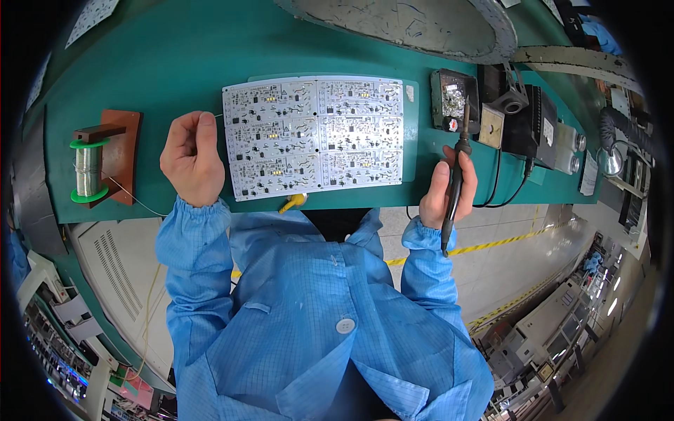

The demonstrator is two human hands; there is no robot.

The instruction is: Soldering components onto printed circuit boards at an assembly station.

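A white circuit board panel with several repeated sections lies flat on the green table in front of me. My left hand is closed just beyond its left edge, thumb and forefinger pinching thin solder wire, whose short end points at the board. The wire's tail runs back toward a solder spool with green flanges on a brown stand. At the board's right, my right hand grips a black soldering iron like a pen. Its tip points up and away, over or at a small dark tray holding bright metallic bits.
Right of the tray stand an iron holder, a small square sponge tray and a black box unit with cables. A large round-framed magnifier overhangs the far side. Something yellow sits at the table's front edge.
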